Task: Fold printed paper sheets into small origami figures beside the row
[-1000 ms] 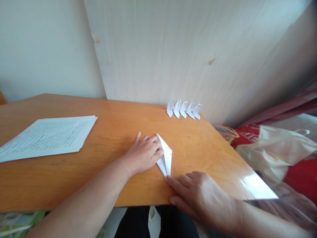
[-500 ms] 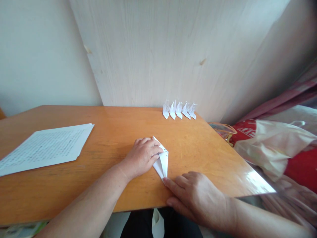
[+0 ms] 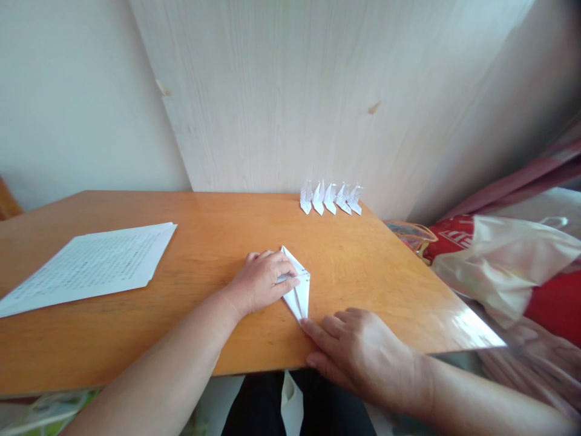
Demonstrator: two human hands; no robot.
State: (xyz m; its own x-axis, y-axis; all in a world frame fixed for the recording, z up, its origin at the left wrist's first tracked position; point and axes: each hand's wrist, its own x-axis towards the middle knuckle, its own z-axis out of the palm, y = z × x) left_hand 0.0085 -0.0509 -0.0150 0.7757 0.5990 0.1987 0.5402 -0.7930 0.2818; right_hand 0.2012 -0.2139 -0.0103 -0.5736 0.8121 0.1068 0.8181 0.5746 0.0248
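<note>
A narrow kite-shaped piece of folded white paper (image 3: 303, 295) lies on the table near its front edge, a crease running down its lower half. My left hand (image 3: 263, 281) covers its left side, with fingers and thumb closed on a flap of it; what lies under the palm is hidden. With the tip of the index finger, my right hand (image 3: 358, 348) presses the paper's lower point against the wood. That hand's thumb is apart from the index finger and rests by the table edge, while the other fingers are loosely bent.
Several small folded white paper pieces (image 3: 330, 198) stand in a row at the table's back right. Printed sheets (image 3: 100, 260) lie stacked on the left of the wooden table (image 3: 218, 218). Beyond the right edge are a white plastic bag (image 3: 503, 260) and red bags (image 3: 556, 309).
My left thumb has moved up toward its fingers over the paper. The right fingertip stays at the lower point. The whole view has shifted slightly.
</note>
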